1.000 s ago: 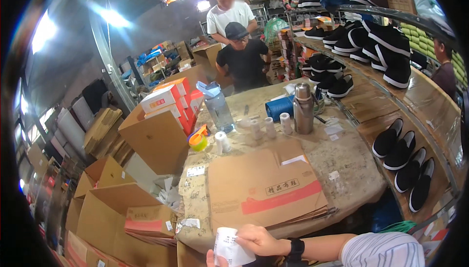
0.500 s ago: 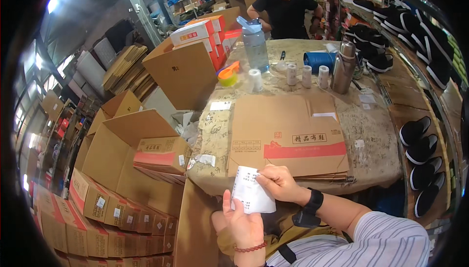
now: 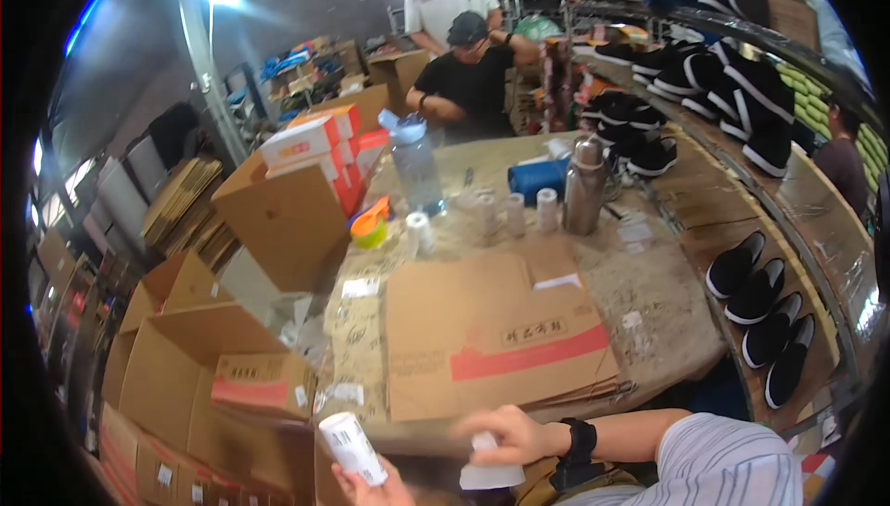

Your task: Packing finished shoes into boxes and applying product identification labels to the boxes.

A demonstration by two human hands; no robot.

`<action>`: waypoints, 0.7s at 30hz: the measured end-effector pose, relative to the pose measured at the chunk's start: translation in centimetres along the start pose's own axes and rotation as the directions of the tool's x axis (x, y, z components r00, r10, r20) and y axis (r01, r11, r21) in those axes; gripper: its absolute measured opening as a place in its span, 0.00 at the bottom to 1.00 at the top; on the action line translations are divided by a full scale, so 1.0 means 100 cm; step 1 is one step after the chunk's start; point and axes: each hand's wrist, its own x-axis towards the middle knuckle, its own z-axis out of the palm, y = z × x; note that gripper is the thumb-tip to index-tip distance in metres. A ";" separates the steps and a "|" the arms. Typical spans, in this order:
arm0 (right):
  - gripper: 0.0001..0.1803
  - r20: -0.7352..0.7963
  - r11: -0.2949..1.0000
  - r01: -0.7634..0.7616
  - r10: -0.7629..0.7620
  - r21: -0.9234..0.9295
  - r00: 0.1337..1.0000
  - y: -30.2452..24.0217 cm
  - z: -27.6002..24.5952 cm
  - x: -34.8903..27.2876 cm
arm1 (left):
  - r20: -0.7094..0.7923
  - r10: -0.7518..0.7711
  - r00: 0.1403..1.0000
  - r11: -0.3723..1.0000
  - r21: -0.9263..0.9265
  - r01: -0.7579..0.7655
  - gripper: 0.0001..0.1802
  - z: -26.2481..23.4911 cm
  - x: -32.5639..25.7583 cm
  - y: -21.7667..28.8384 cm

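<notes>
My left hand (image 3: 371, 487) sits at the bottom edge and grips a white roll of labels (image 3: 350, 446), tilted up to the left. To its right, my right hand (image 3: 505, 434), with a black watch on the wrist, pinches a small white label slip (image 3: 491, 475) that is blurred. Both hands hover just in front of the near edge of the table (image 3: 649, 307). A stack of flattened brown cartons (image 3: 496, 339) with a red stripe lies on the table right beyond my hands.
Behind the cartons stand small tape rolls (image 3: 514, 211), a steel flask (image 3: 584, 196), a clear water bottle (image 3: 414, 165) and a blue roll (image 3: 538, 177). Open cardboard boxes (image 3: 199, 348) crowd the left. Shelves of black shoes (image 3: 756, 307) curve along the right. Two people (image 3: 473, 75) work at the far end.
My hands held one white slip together before; now the left holds the label roll apart and the right has drawn the slip off to the right. The view has tilted up.
</notes>
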 end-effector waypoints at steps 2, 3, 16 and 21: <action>0.29 0.015 0.963 -0.267 0.268 -0.043 0.963 0.005 -0.010 0.007 | 0.479 0.216 0.851 0.240 0.818 -0.522 0.08 0.003 -0.034 -0.101; 0.29 0.030 0.981 -0.175 0.178 -0.082 0.984 0.015 -0.008 0.007 | 0.492 0.171 0.854 0.168 0.839 -0.517 0.10 -0.006 -0.035 -0.110; 0.15 -0.120 0.882 -0.471 0.468 0.004 0.875 0.054 -0.061 0.068 | 0.238 0.148 0.960 -0.287 0.939 -0.189 0.36 -0.003 -0.027 -0.107; 0.13 -0.352 0.744 -0.404 0.240 -0.532 0.905 0.141 -0.152 0.144 | 0.206 0.107 0.973 -0.325 0.932 -0.162 0.27 -0.001 -0.025 -0.076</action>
